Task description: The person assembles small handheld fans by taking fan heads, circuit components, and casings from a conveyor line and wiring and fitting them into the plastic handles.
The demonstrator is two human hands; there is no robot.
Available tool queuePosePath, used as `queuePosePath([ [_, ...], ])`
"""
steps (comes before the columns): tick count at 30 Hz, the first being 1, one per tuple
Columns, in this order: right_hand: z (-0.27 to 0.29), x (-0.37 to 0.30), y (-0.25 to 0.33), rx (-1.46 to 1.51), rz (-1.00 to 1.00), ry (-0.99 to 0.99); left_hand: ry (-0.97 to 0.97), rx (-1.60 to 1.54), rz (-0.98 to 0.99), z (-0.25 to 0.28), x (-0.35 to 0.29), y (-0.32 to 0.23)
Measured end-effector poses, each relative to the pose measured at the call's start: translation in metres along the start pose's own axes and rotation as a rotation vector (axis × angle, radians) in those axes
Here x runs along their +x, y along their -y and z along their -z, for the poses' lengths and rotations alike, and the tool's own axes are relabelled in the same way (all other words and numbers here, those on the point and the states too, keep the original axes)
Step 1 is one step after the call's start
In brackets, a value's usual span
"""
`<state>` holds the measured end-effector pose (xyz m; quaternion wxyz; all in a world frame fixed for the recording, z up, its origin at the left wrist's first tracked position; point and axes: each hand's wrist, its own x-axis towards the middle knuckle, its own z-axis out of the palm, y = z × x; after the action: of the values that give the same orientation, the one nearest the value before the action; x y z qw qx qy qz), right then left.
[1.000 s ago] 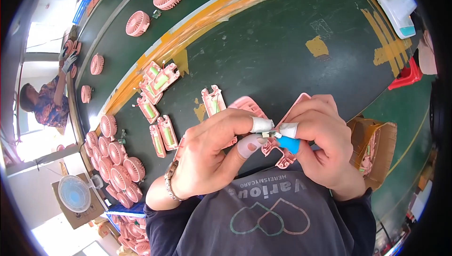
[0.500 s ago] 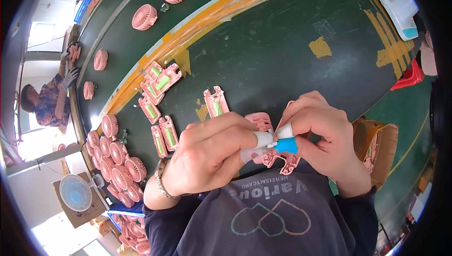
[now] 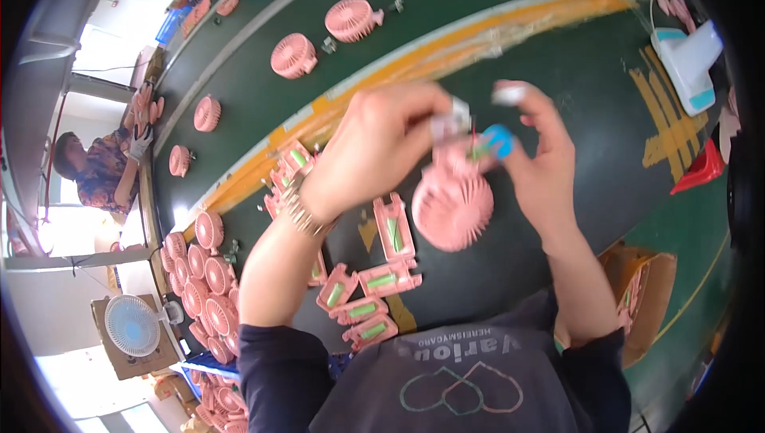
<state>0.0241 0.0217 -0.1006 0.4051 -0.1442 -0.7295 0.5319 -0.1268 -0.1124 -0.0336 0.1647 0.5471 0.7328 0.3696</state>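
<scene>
Over the dark green table, my left hand (image 3: 390,134) pinches the upper end of a round pink fan (image 3: 454,210) with a ribbed grille. The finger coverings on that hand look white. My right hand (image 3: 543,154) is on the other side, its index finger raised apart from its blue-covered thumb. The thumb is near the fan's narrow end, where something small and green shows; blur hides whether they touch. Beside the fan, a pink handle shell (image 3: 393,228) holding a green battery lies on the table. Several similar shells (image 3: 389,280) lie close to my left forearm.
Pink fan heads (image 3: 209,293) cluster at the left; others (image 3: 351,19) lie beyond the yellow-taped edge (image 3: 478,47). A white-and-teal device (image 3: 685,66) stands far right, above a red object (image 3: 701,166). A cardboard box (image 3: 649,305) is at lower right. Another person (image 3: 96,154) works at far left.
My hands have moved away from my shirt and farther over the table. They have drawn apart, and a round pink fan now shows beneath them. The view has shifted too.
</scene>
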Motion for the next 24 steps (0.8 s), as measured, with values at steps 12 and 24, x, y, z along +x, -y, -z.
queuePosePath([
  [12,-0.087,-0.120,-0.017,-0.229,0.430,1.015,-0.491,0.763,-0.137,-0.014,0.182,0.177],
  [24,-0.089,-0.091,-0.043,0.241,0.274,1.182,-0.475,-0.092,0.296,0.021,0.081,0.135],
])
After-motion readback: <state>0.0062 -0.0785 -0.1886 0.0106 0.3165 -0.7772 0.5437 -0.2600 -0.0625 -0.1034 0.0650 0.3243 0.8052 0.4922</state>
